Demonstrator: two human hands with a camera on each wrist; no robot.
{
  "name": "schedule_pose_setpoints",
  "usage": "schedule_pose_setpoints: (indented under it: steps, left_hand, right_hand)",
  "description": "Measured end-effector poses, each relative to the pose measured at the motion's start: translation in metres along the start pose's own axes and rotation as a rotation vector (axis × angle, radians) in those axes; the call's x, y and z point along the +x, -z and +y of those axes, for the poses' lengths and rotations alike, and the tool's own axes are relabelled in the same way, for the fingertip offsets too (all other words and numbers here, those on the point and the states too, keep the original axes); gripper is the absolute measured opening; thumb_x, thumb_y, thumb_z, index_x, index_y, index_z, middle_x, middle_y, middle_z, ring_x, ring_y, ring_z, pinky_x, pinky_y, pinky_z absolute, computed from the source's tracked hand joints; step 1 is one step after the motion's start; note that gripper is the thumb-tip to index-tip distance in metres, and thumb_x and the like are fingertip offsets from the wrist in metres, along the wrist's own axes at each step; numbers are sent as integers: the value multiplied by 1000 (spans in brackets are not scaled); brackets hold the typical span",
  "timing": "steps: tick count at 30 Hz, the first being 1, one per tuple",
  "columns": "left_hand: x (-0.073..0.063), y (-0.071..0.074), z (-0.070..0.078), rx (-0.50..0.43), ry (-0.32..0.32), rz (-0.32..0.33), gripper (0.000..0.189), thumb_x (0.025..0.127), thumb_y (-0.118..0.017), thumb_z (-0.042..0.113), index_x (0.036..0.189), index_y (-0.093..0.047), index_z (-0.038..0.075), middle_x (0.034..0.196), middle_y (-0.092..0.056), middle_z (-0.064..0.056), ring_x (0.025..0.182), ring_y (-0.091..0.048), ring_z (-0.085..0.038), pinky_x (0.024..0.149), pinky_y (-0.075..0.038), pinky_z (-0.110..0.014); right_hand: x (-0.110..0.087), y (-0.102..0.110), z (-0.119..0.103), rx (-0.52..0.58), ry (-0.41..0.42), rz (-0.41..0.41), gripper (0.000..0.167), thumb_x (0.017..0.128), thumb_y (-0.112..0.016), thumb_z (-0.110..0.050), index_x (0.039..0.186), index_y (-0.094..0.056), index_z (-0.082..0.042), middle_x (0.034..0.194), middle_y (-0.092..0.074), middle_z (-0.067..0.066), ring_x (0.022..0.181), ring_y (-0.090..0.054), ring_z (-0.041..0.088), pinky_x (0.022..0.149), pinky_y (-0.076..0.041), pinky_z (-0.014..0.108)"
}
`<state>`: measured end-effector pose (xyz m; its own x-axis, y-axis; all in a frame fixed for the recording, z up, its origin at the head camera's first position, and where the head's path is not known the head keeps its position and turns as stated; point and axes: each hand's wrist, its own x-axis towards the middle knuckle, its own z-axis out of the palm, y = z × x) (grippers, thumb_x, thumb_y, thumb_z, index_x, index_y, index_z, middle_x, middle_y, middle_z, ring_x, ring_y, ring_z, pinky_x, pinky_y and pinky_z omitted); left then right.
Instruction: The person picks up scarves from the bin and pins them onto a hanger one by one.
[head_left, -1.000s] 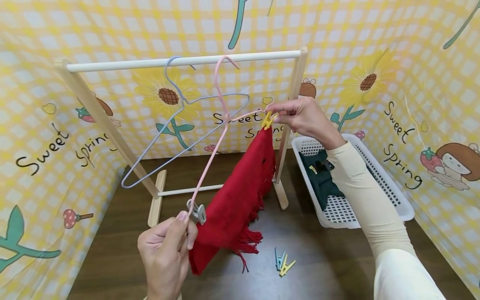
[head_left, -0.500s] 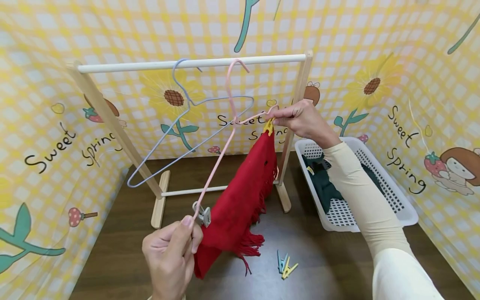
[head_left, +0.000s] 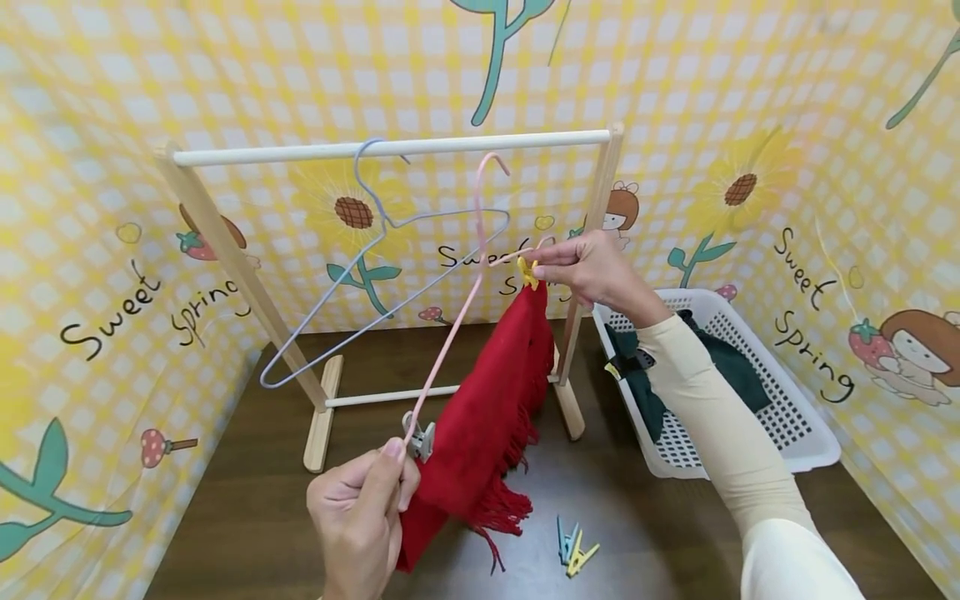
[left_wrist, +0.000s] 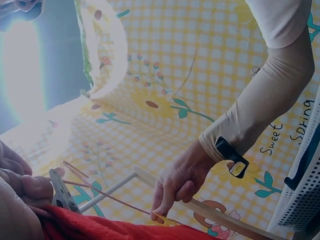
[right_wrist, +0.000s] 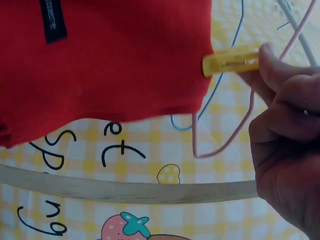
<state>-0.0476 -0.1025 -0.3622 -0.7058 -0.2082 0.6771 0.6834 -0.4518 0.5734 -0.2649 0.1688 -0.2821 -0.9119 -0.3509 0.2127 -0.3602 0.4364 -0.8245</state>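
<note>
My left hand (head_left: 363,510) grips the lower left end of a pink hanger (head_left: 453,333) between thumb and fingers. Just above that grip, a grey clip (head_left: 422,440) sits at the hanger and the edge of a fringed red scarf (head_left: 483,425). The scarf slopes up to the hanger's right end. There my right hand (head_left: 596,271) pinches a yellow clothespin (head_left: 527,273). In the right wrist view, this clothespin (right_wrist: 230,61) overlaps the scarf's side edge, and the hanger's bent corner (right_wrist: 215,155) shows beyond the cloth. The hanger's hook is free, in front of the rack.
A blue hanger (head_left: 322,296) hangs from the white rail (head_left: 285,153) of a wooden rack. At the right, a white basket (head_left: 817,446) holds dark green cloth (head_left: 731,362). On the floor lie a blue clothespin (head_left: 564,540) and a yellow clothespin (head_left: 582,558).
The pink hanger, held by both hands, has moved slightly down and right with the scarf; its hook now shows below the rail's line. My right fingers have shifted on the yellow clothespin, which has turned.
</note>
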Motion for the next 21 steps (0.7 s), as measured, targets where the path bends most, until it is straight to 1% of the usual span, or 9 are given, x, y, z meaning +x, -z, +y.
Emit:
schedule_pose_setpoints:
  steps: [2, 6, 9, 13, 15, 17, 18, 21]
  left_hand:
    - [0, 0, -1, -2, -6, 14, 45, 91, -32, -30, 55, -45, -6, 48, -32, -7, 44, -21, -14, 41, -15, -24]
    - [0, 0, -3, -9, -14, 25, 44, 90, -32, -31, 56, -46, -7, 48, -31, -7, 44, -19, -13, 41, -15, -24]
    - [0, -1, -4, -13, -17, 26, 44, 90, -32, -31, 56, -46, -7, 48, -31, -7, 44, -20, -14, 42, -15, -25]
    - [0, -2, -6, -15, -26, 24, 44, 89, -31, -31, 56, -46, -6, 47, -29, -6, 44, -19, -13, 42, -15, -24]
    - [0, -3, -6, -15, -30, 23, 44, 89, -31, -31, 56, -46, -6, 47, -29, -6, 43, -19, -13, 42, -15, -24]
    - [0, -4, -6, -18, -28, 25, 44, 89, -31, -31, 56, -46, -6, 47, -29, -6, 44, -19, -13, 42, -15, -24]
    - [1, -5, -7, -19, -25, 28, 44, 89, -32, -31, 55, -45, -6, 47, -30, -6, 44, -19, -13, 42, -15, -25]
    - [2, -7, -7, -35, -18, 51, 46, 90, -32, -30, 54, -44, -5, 47, -29, -6, 43, -19, -13, 42, -14, -26]
  right_hand:
    - [-4, -3, 1, 18, 2, 39, 29, 91, -78, -23, 119, -77, -17, 107, -78, 7, 31, -43, 23, 34, -36, 30]
    - [-12, -8, 2, 13, 33, 105, 29, 93, -75, -21, 120, -76, -14, 109, -77, 9, 31, -47, 26, 35, -41, 32]
    - [-15, -9, 3, -23, 53, 131, 28, 94, -74, -21, 121, -76, -13, 107, -78, 10, 31, -47, 26, 35, -42, 33]
    - [-20, -10, 5, -43, 40, 156, 31, 94, -74, -21, 125, -73, -14, 109, -77, 12, 32, -48, 25, 36, -43, 31]
    - [-23, -10, 6, -69, 45, 185, 32, 95, -73, -20, 125, -73, -13, 109, -77, 13, 33, -49, 24, 36, -43, 29]
    - [-26, -10, 8, -102, 66, 238, 30, 95, -73, -19, 123, -74, -11, 106, -77, 15, 33, -48, 23, 36, -43, 28]
    - [-28, -10, 9, -118, 86, 273, 28, 95, -73, -19, 122, -75, -10, 107, -77, 15, 33, -48, 23, 36, -43, 27]
    - [-32, -11, 15, -122, 139, 395, 24, 94, -74, -18, 117, -77, -10, 103, -77, 14, 32, -47, 25, 35, -42, 26]
